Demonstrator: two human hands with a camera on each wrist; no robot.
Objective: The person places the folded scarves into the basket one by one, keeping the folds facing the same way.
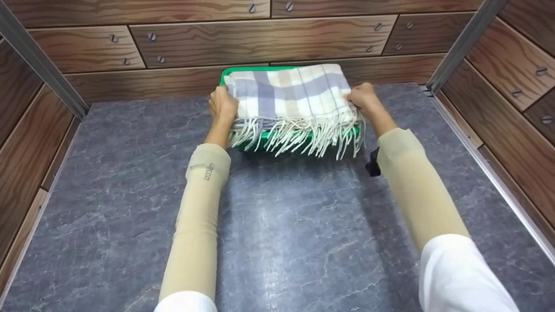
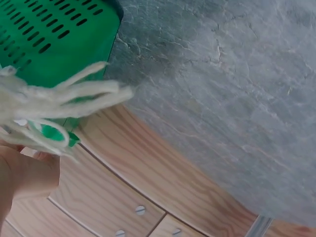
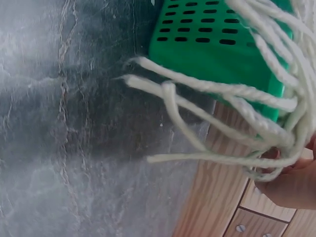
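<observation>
A folded plaid blanket point(image 1: 286, 93) in white, lavender and beige lies over a green plastic basket point(image 1: 251, 68) at the far side of the table. Its long white fringe hangs over the basket's near rim. My left hand point(image 1: 223, 102) grips the basket's left side, fingers curled at the blanket's edge. On the opposite side my right hand point(image 1: 366, 99) holds the basket, its fingers partly hidden by the blanket. Both wrist views show the slotted basket wall point(image 2: 74, 54) and loose fringe strands point(image 3: 197, 89) close to the hands.
The grey marbled tabletop point(image 1: 282, 225) stretches in front of the basket. Wood-patterned panels point(image 1: 260, 41) stand right behind it, with more panels along both sides. Metal corner posts point(image 1: 459, 43) rise at the back. A small black object point(image 1: 373, 164) shows beside my right sleeve.
</observation>
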